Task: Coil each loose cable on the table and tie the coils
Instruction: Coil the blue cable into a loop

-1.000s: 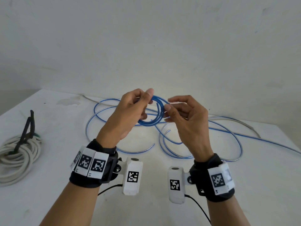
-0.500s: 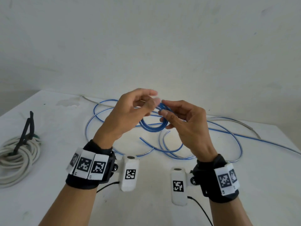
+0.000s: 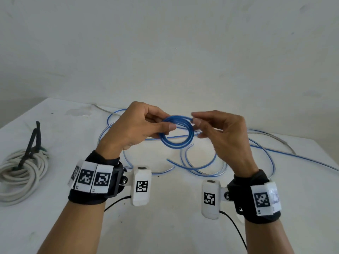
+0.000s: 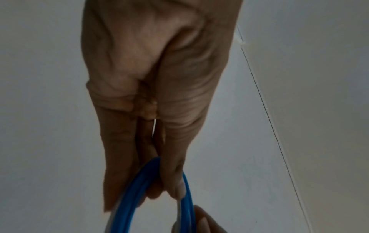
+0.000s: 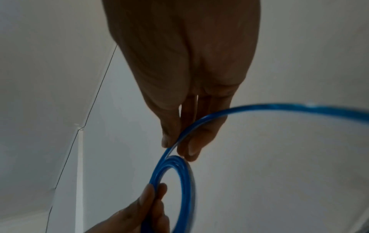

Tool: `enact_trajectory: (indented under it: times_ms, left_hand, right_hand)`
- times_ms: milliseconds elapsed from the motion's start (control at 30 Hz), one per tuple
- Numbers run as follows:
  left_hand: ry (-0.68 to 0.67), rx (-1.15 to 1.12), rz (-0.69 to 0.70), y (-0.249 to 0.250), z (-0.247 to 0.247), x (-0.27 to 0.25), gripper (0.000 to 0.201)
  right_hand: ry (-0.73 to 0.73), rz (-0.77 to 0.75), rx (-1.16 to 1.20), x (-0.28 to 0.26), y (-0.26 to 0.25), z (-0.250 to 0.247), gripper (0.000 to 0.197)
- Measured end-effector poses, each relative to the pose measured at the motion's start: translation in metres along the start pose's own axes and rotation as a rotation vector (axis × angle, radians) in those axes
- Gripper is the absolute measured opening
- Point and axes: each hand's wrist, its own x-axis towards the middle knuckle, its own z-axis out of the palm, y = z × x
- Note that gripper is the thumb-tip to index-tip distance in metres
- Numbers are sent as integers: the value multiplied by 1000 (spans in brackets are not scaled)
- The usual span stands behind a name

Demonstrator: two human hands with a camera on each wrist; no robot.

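Observation:
A small coil of blue cable [image 3: 176, 133] hangs in the air between both hands above the white table [image 3: 165, 226]. My left hand [image 3: 139, 125] pinches the coil's left side between thumb and fingers; the left wrist view shows that grip on the blue coil [image 4: 151, 176]. My right hand [image 3: 220, 129] pinches the strand at the coil's upper right, and in the right wrist view the blue cable [image 5: 177, 165] runs from its fingertips down into the coil. The rest of the blue cable [image 3: 201, 167] lies in loose loops on the table behind and below the hands.
A white cable coil [image 3: 20, 173] bound with a black tie [image 3: 32, 143] lies at the table's left edge. A thin grey cable [image 3: 271, 134] runs along the back by the wall. One blue strand [image 3: 302, 159] trails off to the right.
The coil has turned from a tilted bunch to a flatter round ring facing me. Both hands have shifted their pinch along it, and another turn has been laid on.

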Motion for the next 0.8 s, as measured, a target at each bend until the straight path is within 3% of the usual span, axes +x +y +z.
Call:
enact_trajectory:
  times_ms: [200,300,500,600,700,800]
  left_hand:
    - [139,-228,64,5,9,2,18]
    - [194,-320,79,6,7,3,18]
    - [160,-370,82,3,12,5,29]
    - [160,-362,96,6,19,3,18]
    - [165,-321,122,6,15,0,8]
    - [85,-297,92,8,6,0,22]
  right_hand:
    - [281,-44,138,-7,-4,26,8]
    - [289,-7,229,-10,-3,37,15]
    - [341,-3,293,-10,-3,42,18]
    - [393,-23,363,-12,-5,42,9]
    - [355,-20,334,-14,-6,45,14]
    - [303,-17,330,-10,-6,40,13]
